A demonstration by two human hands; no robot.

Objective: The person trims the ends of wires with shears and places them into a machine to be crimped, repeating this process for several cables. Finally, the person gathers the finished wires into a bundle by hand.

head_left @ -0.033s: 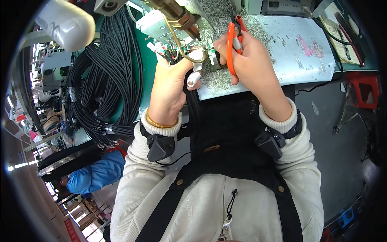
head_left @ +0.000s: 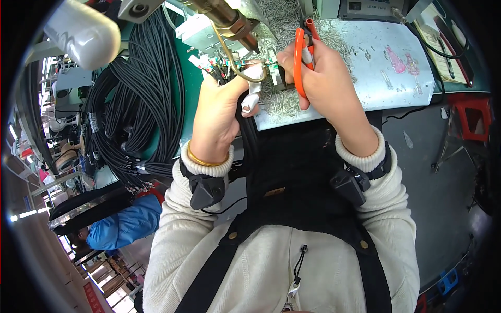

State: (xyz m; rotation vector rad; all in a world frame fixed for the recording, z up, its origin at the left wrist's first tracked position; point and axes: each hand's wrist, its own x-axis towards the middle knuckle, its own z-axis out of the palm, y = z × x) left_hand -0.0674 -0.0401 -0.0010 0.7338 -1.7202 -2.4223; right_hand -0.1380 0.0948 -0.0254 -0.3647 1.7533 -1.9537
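Centrally, just above the near edge of the workbench [head_left: 396, 78], a black cable [head_left: 249, 136] ends in a fan of thin coloured wires [head_left: 229, 65]. The left hand [head_left: 222, 112] grips this cable, fingers curled and pressed together around it, two fingertips wrapped in white tape [head_left: 251, 100]. The right hand [head_left: 318, 78] is closed around orange-handled cutters [head_left: 299, 57], fingers pressed against the handles; the tool's tip sits at the wire ends and is too small to resolve. Beneath both hands the bench's pale mat is strewn with small metal offcuts [head_left: 284, 101]. A brass-coloured nozzle [head_left: 229, 23] hangs just above the wires. To the person's left lies a large bundle of black cables [head_left: 138, 109]. A person in a blue jacket [head_left: 122, 224] sits farther left.
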